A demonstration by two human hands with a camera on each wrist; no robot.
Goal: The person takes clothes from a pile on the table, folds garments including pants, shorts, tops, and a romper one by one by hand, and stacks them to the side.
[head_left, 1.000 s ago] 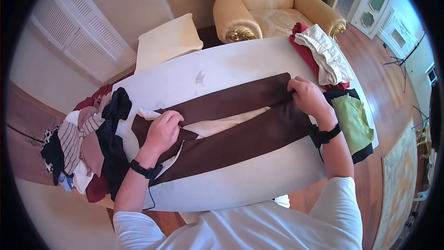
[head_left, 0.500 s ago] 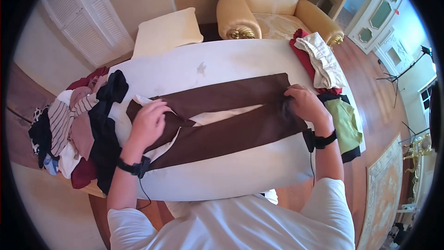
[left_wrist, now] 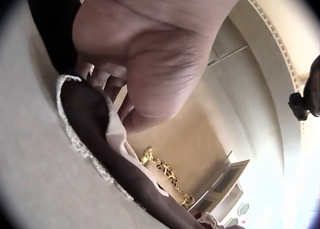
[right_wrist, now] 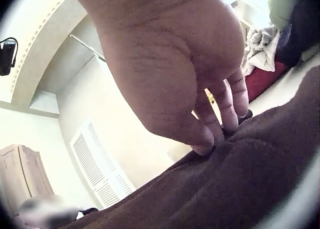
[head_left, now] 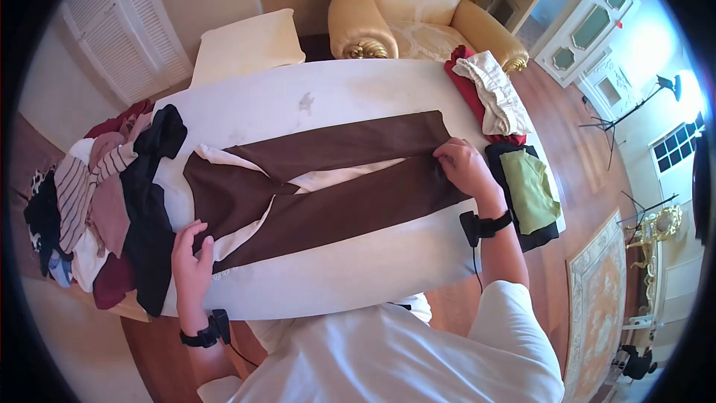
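Note:
A dark brown garment (head_left: 335,216) lies spread across the table, its two long leg-like panels running to the right. Cream fabric shows between the panels and along an inner edge. At the garment's near left corner is my left hand (head_left: 192,257), thumb apart from the loosely bent fingers. The left wrist view shows white lace trim (left_wrist: 82,149) along the brown edge just below that hand (left_wrist: 145,53). My right hand (head_left: 466,168) pinches the brown fabric at the far right end of the panels; thumb and fingertips meet on the cloth (right_wrist: 240,184) in the right wrist view.
Mixed clothes (head_left: 97,201) are heaped at the table's left end. Folded white and red clothes (head_left: 496,97) lie at the back right, with a green folded piece (head_left: 529,194) on black cloth nearby. A gold armchair (head_left: 365,22) stands behind the white table (head_left: 246,101).
My left hand has moved from the middle of the garment's left part, away to its near left corner. The right hand stays at the right end, holding the fabric.

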